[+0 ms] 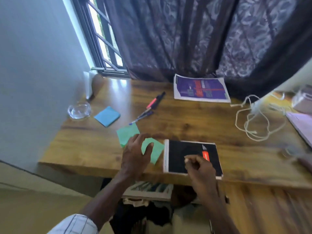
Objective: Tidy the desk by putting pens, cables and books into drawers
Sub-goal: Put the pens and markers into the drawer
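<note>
**Head view.** The left hand (136, 152) lay spread and relaxed on the green paper notes (127, 134) near the front edge of the desk (84, 146), gripping nothing. The right hand (200, 168) hovered loosely curled, apparently empty, over the black book (184, 147) at that edge. The pens (149, 108) lay mid-desk, the purple book (200, 89) at the back edge and the cable (258, 122) towards the right edge. Judged step: reaching for the black book. The next move calls for a firm grip round its near edge.
</note>
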